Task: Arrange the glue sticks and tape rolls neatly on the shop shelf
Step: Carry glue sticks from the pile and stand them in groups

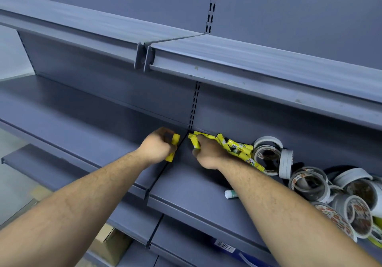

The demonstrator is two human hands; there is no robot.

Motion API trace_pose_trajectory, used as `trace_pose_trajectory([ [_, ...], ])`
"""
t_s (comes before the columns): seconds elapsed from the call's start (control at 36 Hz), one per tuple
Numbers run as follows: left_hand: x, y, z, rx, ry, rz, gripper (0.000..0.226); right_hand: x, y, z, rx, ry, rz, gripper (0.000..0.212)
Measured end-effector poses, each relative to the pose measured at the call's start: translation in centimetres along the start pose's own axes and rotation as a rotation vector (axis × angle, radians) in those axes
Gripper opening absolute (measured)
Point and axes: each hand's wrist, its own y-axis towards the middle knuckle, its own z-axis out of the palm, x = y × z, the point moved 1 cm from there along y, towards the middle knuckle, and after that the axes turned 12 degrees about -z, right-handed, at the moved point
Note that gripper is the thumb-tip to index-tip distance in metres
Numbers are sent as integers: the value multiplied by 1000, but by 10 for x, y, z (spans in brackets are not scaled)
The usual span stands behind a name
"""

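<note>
Left hand [158,146] fingers curl round a yellow glue stick [172,148]; right hand [208,153] apparently pinches another [195,141], beside yellow sticks [239,148] and white tape rolls [306,182] heaped right on the shelf [196,186].

The visible body consists of two bare arms: the left forearm [82,200] and the right forearm [289,209] are uncovered from the lower frame edge up to the wrists, with fine dark hair spread along their upper surfaces. The left hand [157,146] and the right hand [208,153] are bare as well, and their outlines are slightly soft from blur. Each forearm appears broad at the near edge of the wide-angle view and tapers toward the wrist.
</note>
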Motion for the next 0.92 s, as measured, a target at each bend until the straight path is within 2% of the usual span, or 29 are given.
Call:
trace_pose_trajectory([
  [0.06, 0, 1, -1, -26, -20, -1, 34, -1, -4, -5, -5, 82, 21, 31],
  [0.14, 1, 0, 1, -44, -69, -11, 32, -2, -11, -13, -111, 157, 66, 51],
  [0.25, 0, -2, 9, -1, -113, 15, 35, -1, -22, -23, -282, 260, 111, 26],
  [0.36, -8, -6, 24, 75, -102, 67, 33, -1, -34, -26, -310, 484, 178, 41],
  [0.42, -13, -9, 35, 131, -110, 89, 40, -3, -43, -25, -351, 646, 206, 45],
  [0.53, -24, -16, 63, 266, -107, 121, 41, -12, -68, -25, -476, 900, 282, 39],
  [0.61, -30, -21, 82, 300, -92, 126, 44, -22, -92, -31, -553, 1010, 308, 34],
  [0.72, -44, -38, 115, 358, -44, 160, 43, -42, -135, -46, -588, 1001, 357, 42],
  [0.92, -80, -94, 197, 492, -3, 234, 38, -77, -232, -75, -797, 818, 430, 48],
])
